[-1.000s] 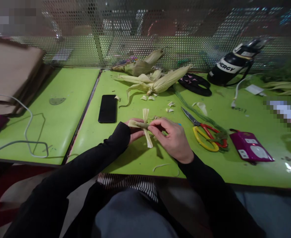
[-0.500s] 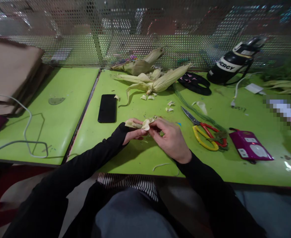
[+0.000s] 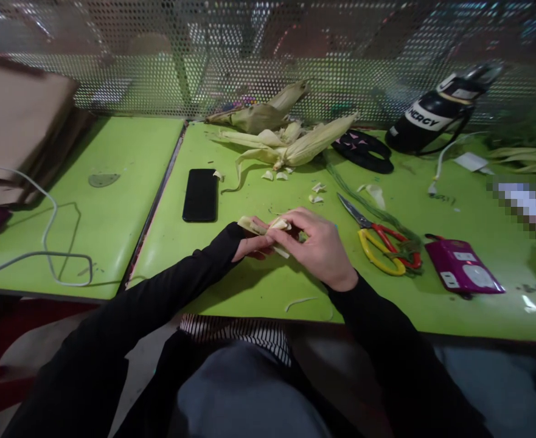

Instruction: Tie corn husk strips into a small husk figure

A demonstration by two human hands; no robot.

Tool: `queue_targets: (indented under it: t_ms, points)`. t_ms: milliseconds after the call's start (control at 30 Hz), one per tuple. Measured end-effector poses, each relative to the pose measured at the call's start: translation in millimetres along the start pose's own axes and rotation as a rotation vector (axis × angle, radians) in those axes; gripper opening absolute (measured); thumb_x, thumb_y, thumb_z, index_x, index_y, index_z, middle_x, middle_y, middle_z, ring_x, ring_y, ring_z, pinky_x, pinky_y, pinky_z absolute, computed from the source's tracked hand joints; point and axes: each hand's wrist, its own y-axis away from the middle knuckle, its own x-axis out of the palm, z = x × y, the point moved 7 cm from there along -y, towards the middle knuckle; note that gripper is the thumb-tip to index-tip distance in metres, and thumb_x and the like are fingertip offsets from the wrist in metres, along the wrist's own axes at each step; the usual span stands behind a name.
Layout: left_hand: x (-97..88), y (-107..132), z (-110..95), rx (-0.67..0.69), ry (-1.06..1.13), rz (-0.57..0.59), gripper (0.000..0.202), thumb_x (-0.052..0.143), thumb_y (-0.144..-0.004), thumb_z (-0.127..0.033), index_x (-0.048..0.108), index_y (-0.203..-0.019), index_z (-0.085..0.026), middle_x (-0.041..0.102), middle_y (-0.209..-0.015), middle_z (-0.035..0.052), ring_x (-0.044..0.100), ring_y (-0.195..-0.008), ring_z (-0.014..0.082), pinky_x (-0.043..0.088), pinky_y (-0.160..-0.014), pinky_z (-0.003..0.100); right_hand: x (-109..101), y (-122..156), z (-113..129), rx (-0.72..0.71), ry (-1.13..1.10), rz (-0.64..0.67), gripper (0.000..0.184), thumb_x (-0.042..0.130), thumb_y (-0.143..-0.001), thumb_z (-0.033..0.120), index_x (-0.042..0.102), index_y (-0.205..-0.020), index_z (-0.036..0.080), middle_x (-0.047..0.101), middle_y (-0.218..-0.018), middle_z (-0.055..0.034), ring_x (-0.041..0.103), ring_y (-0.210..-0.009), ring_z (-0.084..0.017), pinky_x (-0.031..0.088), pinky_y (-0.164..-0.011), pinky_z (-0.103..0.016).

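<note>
Pale corn husk pieces (image 3: 278, 226) are gathered between my two hands above the green table (image 3: 249, 292). My left hand (image 3: 252, 244) pinches them from the left, with one strip sticking out past its fingers. From the right, my right hand (image 3: 314, 243) closes its thumb and fingers on the same pieces; its fingertips are partly hidden. Behind the hands lie larger corn husks (image 3: 316, 143) and several small cut husk bits (image 3: 316, 198). A pair of scissors (image 3: 381, 243) with red and yellow handles rests to the right, next to green string (image 3: 372, 210).
A black phone (image 3: 200, 194) lies left of the hands. At right are a purple power socket (image 3: 463, 266) and a tilted black bottle (image 3: 432, 118). A black oval object (image 3: 363, 152) lies near the perforated metal screen (image 3: 231, 73). Brown paper (image 3: 16, 128) and a white cable (image 3: 53, 213) occupy the left.
My right hand has turned and closed further over the husk pieces, whose shape between the fingers looks more folded. A strip now hangs below the fingers. The view has shifted slightly.
</note>
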Motion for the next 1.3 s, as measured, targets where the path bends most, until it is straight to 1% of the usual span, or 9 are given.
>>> queue_targets:
  t_ms: [167, 267, 333, 467, 600, 700, 900, 1067, 1300]
  points:
    - [5.7, 1, 4, -0.057, -0.069, 0.095, 0.033, 0.079, -0.076, -0.037, 0.065, -0.092, -0.012, 0.07, -0.077, 0.0037, 0.067, -0.066, 0.0101, 0.051, -0.059, 0.02, 3, -2, -4, 0.032, -0.019, 0.024, 0.016, 0.06, -0.091, 0.028, 0.065, -0.08, 0.018, 0.067, -0.078, -0.0033, 0.058, -0.072, -0.016, 0.044, -0.068, -0.029]
    - [1.0, 7, -7, -0.067, -0.081, 0.152, 0.044, 0.081, -0.074, -0.033, 0.065, -0.112, -0.016, 0.072, -0.091, 0.007, 0.068, -0.066, 0.0117, 0.049, -0.054, 0.019, 5, -4, -11, 0.079, -0.135, 0.096, 0.017, 0.06, -0.092, 0.032, 0.063, -0.082, 0.018, 0.066, -0.077, -0.0024, 0.057, -0.07, -0.015, 0.043, -0.065, -0.028]
    - [-11.0, 9, -20, -0.045, -0.115, 0.124, 0.056, 0.079, -0.074, -0.034, 0.061, -0.126, -0.021, 0.072, -0.102, 0.0082, 0.066, -0.061, 0.0104, 0.043, -0.047, 0.017, 7, -5, -15, 0.111, -0.297, 0.159, 0.021, 0.06, -0.091, 0.036, 0.062, -0.083, 0.018, 0.064, -0.076, -0.0012, 0.055, -0.067, -0.014, 0.043, -0.063, -0.027]
    - [-28.5, 7, -42, 0.026, -0.24, 0.096, 0.042, 0.063, -0.084, -0.053, 0.076, -0.098, -0.015, 0.069, -0.087, 0.0077, 0.043, -0.044, 0.0031, 0.024, -0.036, 0.018, 9, -6, -9, 0.078, -0.473, 0.256, 0.024, 0.063, -0.09, 0.039, 0.062, -0.079, 0.018, 0.061, -0.075, -0.0001, 0.054, -0.067, -0.012, 0.044, -0.062, -0.025]
    - [-13.3, 5, -28, -0.073, -0.311, 0.307, 0.039, 0.074, -0.073, -0.052, 0.073, -0.076, -0.013, 0.053, -0.054, -0.0011, 0.038, -0.043, 0.0057, 0.026, -0.04, 0.02, 13, -6, -1, 0.014, -0.489, 0.325, 0.021, 0.065, -0.089, 0.036, 0.066, -0.08, 0.017, 0.063, -0.077, -0.0011, 0.057, -0.07, -0.013, 0.045, -0.065, -0.026]
    - [-6.9, 4, -15, -0.136, -0.274, 0.346, 0.041, 0.079, -0.067, -0.052, 0.07, -0.073, -0.013, 0.048, -0.048, -0.0034, 0.038, -0.042, 0.0059, 0.025, -0.041, 0.02, 14, -7, 1, -0.024, -0.51, 0.309, 0.019, 0.067, -0.088, 0.035, 0.067, -0.082, 0.018, 0.063, -0.079, -0.0009, 0.057, -0.07, -0.012, 0.046, -0.065, -0.026]
    - [-6.3, -1, -11, -0.144, -0.065, 0.31, 0.047, 0.091, -0.051, -0.045, 0.067, -0.075, -0.013, 0.062, -0.061, -0.0008, 0.051, -0.049, 0.0064, 0.036, -0.046, 0.018, 15, -6, 2, -0.091, -0.486, 0.211, 0.013, 0.07, -0.086, 0.031, 0.069, -0.08, 0.02, 0.063, -0.08, 0.0, 0.057, -0.075, -0.013, 0.047, -0.071, -0.028]
    - [-8.6, -5, -2, -0.209, -0.049, 0.367, 0.046, 0.09, -0.055, -0.044, 0.068, -0.081, -0.013, 0.063, -0.061, -0.001, 0.052, -0.047, 0.0069, 0.039, -0.046, 0.019, 17, -4, -3, 0.025, -0.5, 0.141, 0.012, 0.072, -0.084, 0.031, 0.07, -0.083, 0.019, 0.064, -0.078, 0.0001, 0.055, -0.069, -0.012, 0.045, -0.064, -0.027]
    - [-5.5, -2, 0, -0.184, -0.001, 0.387, 0.041, 0.09, -0.059, -0.038, 0.073, -0.087, -0.013, 0.07, -0.075, 0.0033, 0.061, -0.063, 0.01, 0.046, -0.06, 0.02, 19, -1, -6, 0.006, -0.54, 0.095, 0.013, 0.072, -0.084, 0.036, 0.07, -0.083, 0.022, 0.059, -0.081, 0.0005, 0.053, -0.076, -0.013, 0.044, -0.069, -0.029]
